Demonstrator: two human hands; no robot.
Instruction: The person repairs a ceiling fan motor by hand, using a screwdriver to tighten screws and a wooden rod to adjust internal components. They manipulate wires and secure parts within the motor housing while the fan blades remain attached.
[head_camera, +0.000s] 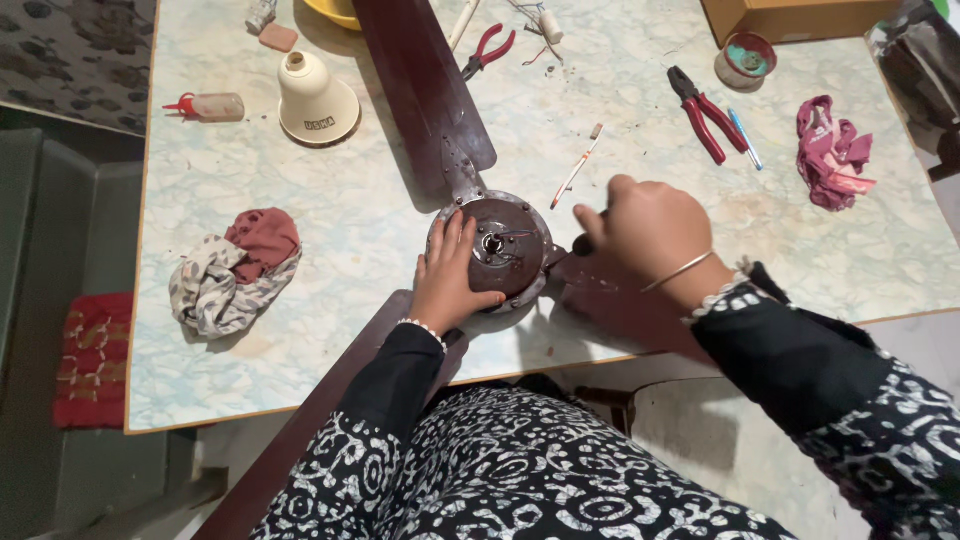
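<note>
Head view: a round, dark-brown metal ceiling-fan motor hub (500, 245) with long brown blades lies on the marbled pale tabletop (400, 200). Left hand (447, 275) rests flat, fingers spread, steadying the hub's rim. Right hand (650, 232) is fisted around a dark tool handle (582, 243) at the blade bracket, wrist bent inward. By my judgement, a bracket fastener is being worked; continuing calls for firm bracing.

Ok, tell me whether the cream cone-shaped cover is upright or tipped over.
Upright. The cream cover stands on its wide rim on the table, narrow neck pointing up.
</note>
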